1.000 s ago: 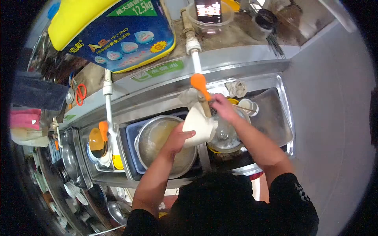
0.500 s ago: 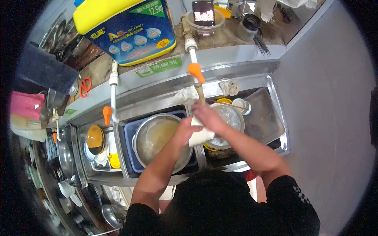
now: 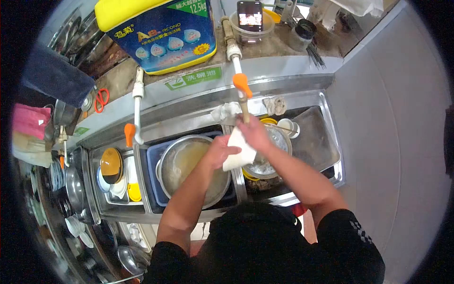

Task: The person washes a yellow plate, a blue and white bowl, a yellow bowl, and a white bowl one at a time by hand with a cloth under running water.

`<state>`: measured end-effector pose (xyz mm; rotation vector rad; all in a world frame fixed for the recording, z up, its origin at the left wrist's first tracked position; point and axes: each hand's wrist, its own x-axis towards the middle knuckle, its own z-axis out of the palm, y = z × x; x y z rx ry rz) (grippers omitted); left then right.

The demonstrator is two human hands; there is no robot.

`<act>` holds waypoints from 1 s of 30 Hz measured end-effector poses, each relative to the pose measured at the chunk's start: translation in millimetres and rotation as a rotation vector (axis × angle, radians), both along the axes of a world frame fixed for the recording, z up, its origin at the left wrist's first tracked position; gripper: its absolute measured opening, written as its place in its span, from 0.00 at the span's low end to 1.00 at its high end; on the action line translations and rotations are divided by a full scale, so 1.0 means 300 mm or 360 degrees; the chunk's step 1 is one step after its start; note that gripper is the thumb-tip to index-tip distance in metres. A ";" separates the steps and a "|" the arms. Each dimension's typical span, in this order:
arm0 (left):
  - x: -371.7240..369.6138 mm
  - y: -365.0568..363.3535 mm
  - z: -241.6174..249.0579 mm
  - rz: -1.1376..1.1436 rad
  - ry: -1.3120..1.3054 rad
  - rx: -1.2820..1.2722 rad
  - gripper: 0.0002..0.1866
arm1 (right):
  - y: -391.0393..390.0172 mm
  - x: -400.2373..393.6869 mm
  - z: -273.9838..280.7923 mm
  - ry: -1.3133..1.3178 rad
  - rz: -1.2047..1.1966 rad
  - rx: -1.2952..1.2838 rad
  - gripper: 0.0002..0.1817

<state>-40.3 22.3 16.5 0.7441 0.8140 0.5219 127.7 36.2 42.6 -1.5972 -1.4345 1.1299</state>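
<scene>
A white dish, angular in outline and tilted, is held under the tap hose at the divider between two sinks. My left hand grips its left side, the thumb laid across the surface. At the dish's upper right edge, my right hand is curled against it, just below the hose's end; its fingertips are partly hidden and slightly blurred. Beneath my right forearm, a basin of clear water stands in the right sink. A large metal pot of cloudy liquid is left of my hands.
The pot sits in a blue tub. White cups and a metal tray are to the right. Stacked dishes fill the left sink. Behind are orange tap handles, a detergent jug and a phone in a plastic tub.
The white dish has turned, showing more of its face. My right hand has shifted slightly right, and my left hand remains on the dish. The view has moved a little.
</scene>
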 end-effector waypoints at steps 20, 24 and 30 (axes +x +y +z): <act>-0.019 -0.076 -0.054 0.0285 -0.0102 -0.0067 0.21 | 0.003 -0.039 -0.098 -0.0040 0.0161 -0.0196 0.20; -0.061 -0.123 -0.058 0.0208 -0.0226 -0.0098 0.23 | 0.067 0.161 -0.188 0.1256 -0.0043 -0.0923 0.20; -0.079 -0.129 -0.103 0.0029 -0.0025 0.0112 0.19 | 0.077 0.176 -0.152 0.0693 0.0028 -0.0579 0.22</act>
